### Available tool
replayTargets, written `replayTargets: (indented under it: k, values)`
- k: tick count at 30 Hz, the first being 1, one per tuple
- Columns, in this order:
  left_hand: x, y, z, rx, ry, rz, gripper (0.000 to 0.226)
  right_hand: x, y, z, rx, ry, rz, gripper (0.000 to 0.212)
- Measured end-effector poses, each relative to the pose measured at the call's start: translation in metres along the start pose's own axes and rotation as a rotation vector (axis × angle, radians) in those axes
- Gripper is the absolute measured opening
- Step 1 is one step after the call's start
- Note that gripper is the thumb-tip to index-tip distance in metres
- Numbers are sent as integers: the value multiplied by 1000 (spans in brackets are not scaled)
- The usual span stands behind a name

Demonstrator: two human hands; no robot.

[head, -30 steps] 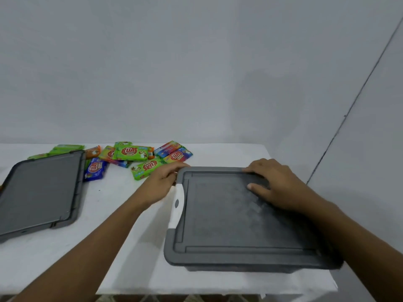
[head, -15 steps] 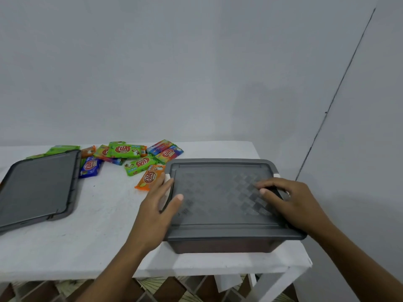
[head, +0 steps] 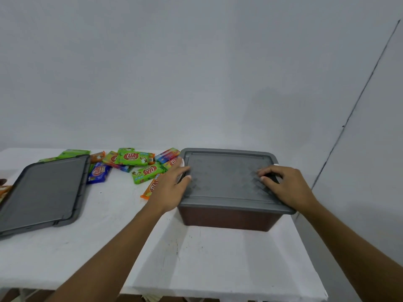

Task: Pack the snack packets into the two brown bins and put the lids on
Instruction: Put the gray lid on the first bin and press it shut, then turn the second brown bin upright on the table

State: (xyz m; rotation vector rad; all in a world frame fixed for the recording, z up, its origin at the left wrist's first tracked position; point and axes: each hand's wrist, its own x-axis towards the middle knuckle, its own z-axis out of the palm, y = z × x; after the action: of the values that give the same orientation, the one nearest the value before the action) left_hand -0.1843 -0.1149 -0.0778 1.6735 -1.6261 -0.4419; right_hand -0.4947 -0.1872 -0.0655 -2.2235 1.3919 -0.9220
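Nearest on the white worktop (head: 207, 253) stands one brown bin (head: 229, 219), towards the right end, with its grey lid (head: 224, 177) already seated on top. Both hands press on that lid. The left hand (head: 170, 188) lies flat over the left edge with its fingers straight. The right hand (head: 287, 188) rests near the right edge, its fingers arched with the tips down, gripping nothing. This bin looks closed or nearly so, though what is inside is hidden. Further left lies a second grey lid (head: 43, 192), and whether a bin sits under it cannot be made out. At the back, between the two lids, a scatter of snack packets (head: 135, 158) lies loose, so packing is far from finished.
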Motion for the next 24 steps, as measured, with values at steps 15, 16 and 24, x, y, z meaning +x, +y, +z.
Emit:
replayTargets:
  k: [15, 16, 24]
  values:
    - [33, 1, 5, 240, -71, 62, 43, 36, -2, 0, -353, -118, -77, 14]
    - [27, 0, 3, 261, -88, 59, 45, 34, -8, 3, -364, -126, -79, 16]
    - [-24, -65, -49, 500, -162, 36, 61, 4, -75, 66, -289, -115, -163, 29]
